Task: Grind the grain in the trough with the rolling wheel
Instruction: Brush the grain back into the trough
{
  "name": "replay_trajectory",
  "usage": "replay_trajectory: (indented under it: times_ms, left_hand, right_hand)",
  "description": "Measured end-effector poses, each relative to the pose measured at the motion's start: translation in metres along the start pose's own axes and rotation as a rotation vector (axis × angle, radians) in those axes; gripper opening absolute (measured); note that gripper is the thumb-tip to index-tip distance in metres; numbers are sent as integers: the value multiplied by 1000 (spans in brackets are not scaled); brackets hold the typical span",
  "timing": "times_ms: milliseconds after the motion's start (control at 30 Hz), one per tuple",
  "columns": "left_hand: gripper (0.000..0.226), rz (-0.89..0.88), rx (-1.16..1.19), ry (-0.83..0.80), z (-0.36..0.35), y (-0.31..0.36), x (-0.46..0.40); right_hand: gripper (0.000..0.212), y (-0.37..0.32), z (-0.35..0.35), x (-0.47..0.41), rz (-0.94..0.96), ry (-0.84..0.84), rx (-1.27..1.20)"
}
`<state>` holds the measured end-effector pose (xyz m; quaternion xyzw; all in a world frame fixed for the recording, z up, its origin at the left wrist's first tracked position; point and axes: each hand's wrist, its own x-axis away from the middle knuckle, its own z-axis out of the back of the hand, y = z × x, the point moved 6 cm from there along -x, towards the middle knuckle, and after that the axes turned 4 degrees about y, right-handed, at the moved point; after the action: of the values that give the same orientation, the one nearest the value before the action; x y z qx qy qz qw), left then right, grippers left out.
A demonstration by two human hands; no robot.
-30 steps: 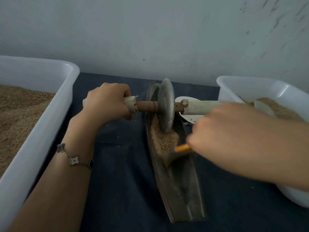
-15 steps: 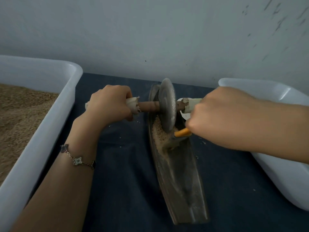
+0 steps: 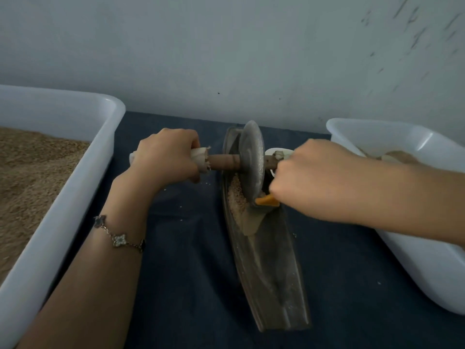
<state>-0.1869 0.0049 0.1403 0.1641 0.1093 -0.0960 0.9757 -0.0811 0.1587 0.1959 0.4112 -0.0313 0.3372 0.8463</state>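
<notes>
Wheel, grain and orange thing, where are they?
rolling wheel (image 3: pixel 251 157), head view, middle of its metal face.
grain (image 3: pixel 236 195), head view, pile in the trough.
orange handle (image 3: pixel 268 200), head view, its visible end.

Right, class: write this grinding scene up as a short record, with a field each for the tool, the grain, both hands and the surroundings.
Tool: wheel on a wooden axle, standing in the far end of the trough
Grain: small heap in the trough beside the wheel
Left hand: grips the left handle
Right hand: at the right handle, holding an orange-handled brush
Surroundings: left tub full of grain; right tub partly hidden; dark cloth underneath
</notes>
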Motion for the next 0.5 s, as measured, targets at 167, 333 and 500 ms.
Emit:
replay_trajectory:
  times_ms: [167,333,500]
  left_hand:
    - [38,1,5,-11,0,1,1]
    - [38,-17,-18,-11,2,5,1]
    - [37,-31,-21,1,4,6,2]
  right_hand:
    - [7,22,2,9,-63,-20,-51]
    - [13,68,-15,22,-141,-273,-631]
    - [23,50,-46,7,-49,-561,-1063]
